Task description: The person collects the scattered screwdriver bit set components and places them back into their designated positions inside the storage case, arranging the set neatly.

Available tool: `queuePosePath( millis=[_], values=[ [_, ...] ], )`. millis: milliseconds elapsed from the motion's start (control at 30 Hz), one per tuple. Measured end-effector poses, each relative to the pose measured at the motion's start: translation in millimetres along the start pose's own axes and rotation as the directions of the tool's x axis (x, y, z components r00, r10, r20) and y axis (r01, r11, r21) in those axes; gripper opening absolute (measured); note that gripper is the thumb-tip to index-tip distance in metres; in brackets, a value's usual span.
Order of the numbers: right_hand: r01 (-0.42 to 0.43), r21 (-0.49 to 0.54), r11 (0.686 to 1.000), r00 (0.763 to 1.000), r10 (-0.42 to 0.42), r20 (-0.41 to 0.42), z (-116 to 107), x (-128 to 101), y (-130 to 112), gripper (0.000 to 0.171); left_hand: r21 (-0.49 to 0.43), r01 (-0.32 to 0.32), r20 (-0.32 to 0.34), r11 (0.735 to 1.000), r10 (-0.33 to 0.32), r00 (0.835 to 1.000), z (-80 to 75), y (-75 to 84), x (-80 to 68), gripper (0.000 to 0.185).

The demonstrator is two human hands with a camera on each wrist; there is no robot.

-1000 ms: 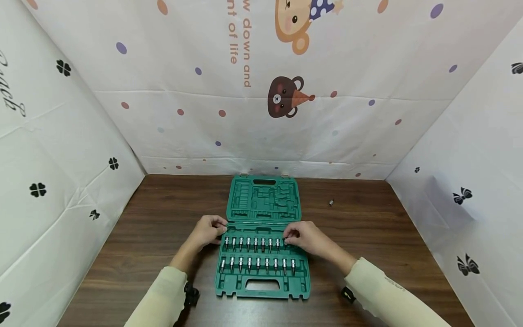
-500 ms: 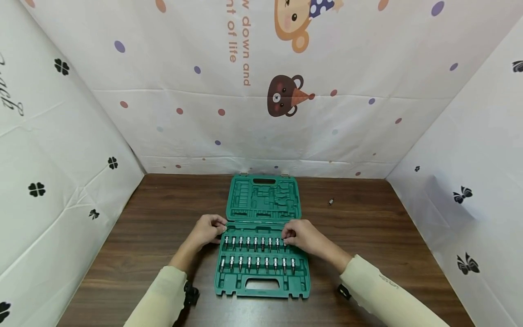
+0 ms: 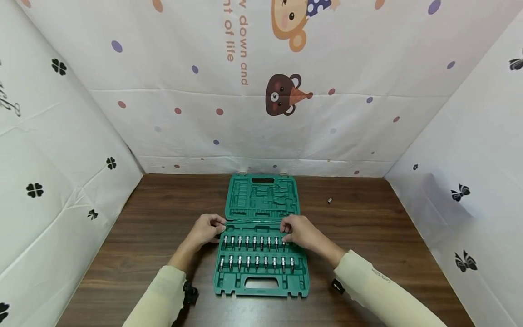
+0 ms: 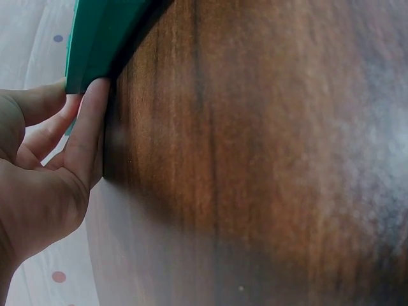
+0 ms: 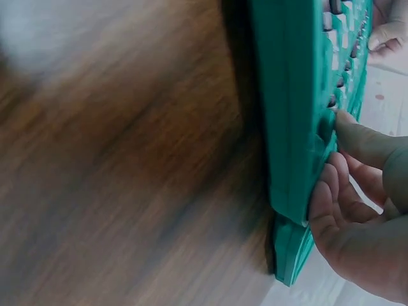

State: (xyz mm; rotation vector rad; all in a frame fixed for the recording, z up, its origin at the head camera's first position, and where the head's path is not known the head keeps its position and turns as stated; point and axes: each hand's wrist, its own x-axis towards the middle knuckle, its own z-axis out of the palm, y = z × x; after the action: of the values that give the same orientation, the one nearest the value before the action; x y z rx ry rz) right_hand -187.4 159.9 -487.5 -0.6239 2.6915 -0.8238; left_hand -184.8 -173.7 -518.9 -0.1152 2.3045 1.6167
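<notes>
Green plastic tool case [image 3: 261,213] lying open, flat on the dark wooden surface [image 3: 367,236], lid half toward the back wall. Two rows of metal bits [image 3: 255,252] standing in the near half. Left hand [image 3: 206,229] at the case's left edge beside the hinge, fingers [image 4: 86,127] curled against the green rim. Right hand [image 3: 300,231] at the right end of the upper bit row, fingertips [image 5: 325,197] bent onto the tray edge; whether pinching a bit, cannot tell. One small loose bit [image 3: 329,200] well apart, right of the lid.
</notes>
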Motion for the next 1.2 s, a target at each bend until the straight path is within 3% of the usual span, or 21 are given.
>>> queuePosePath(
  millis=[367,600,833,1033,1200],
  values=[
    [0.007,-0.012,1.0,1.0,-0.007,0.009,-1.3,-0.1,-0.2,0.02,0.005,-0.013,-0.003,1.0,0.013,1.0,0.7,-1.3,1.1,0.016],
    [0.121,-0.04,0.992,0.992,-0.12,0.029,-3.7,-3.4,4.6,0.016,0.001,-0.012,-0.013,1.0,0.012,1.0,0.4,-2.1,-0.7,0.015],
    [0.249,-0.057,0.967,0.968,-0.25,-0.03,-3.0,-10.5,17.9,0.017,-0.002,-0.011,-0.008,1.0,0.011,1.0,0.3,-1.8,-0.6,0.015],
    [0.234,-0.013,0.972,0.971,-0.234,-0.052,-4.8,-16.1,25.3,0.02,-0.004,-0.011,-0.014,1.0,0.01,1.0,0.9,-2.0,-1.2,0.015],
    [0.24,-0.006,0.971,0.961,-0.239,-0.139,-9.5,-21.7,34.4,0.023,-0.008,-0.008,-0.015,1.0,0.008,1.0,1.7,-1.1,-2.4,0.015]
  ],
)
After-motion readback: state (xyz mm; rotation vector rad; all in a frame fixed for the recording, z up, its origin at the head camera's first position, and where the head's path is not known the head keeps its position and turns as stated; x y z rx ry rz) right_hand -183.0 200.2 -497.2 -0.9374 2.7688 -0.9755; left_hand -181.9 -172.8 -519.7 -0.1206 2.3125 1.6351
